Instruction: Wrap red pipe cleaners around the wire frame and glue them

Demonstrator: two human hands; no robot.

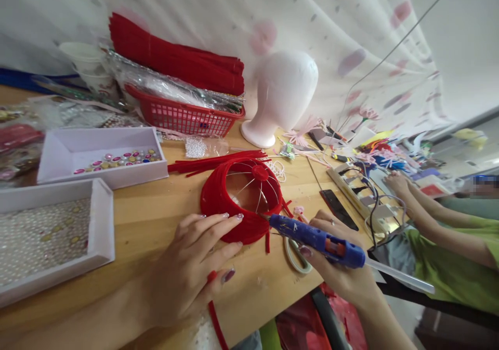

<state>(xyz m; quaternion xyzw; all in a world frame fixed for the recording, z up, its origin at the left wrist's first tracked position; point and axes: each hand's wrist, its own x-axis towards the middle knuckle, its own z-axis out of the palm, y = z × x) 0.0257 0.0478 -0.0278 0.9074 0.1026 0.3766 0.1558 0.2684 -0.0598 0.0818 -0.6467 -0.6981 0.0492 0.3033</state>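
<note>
A red headpiece frame (241, 228) sits on the table, its thin wire ribs showing through the opening and its wall covered in red fuzzy chenille stems. My left hand (195, 256) lies with its fingertips against the near left side of it. A loose red chenille stem (217, 321) runs from between that hand's thumb and fingers down past the table edge. In my right hand (343, 272) is a blue hot glue gun (317, 240) with a clear glue stick out of its back. The gun's nozzle touches or nearly touches the frame's near right rim.
White boxes of beads (103, 220) and gems (159, 155) stand at left. Behind are more red stems (218, 161), a red basket (191, 118) and a white foam head (288, 90). Scissors (296, 256), a phone (338, 209) and a power strip (354, 199) lie right, near another person's hands (399, 183).
</note>
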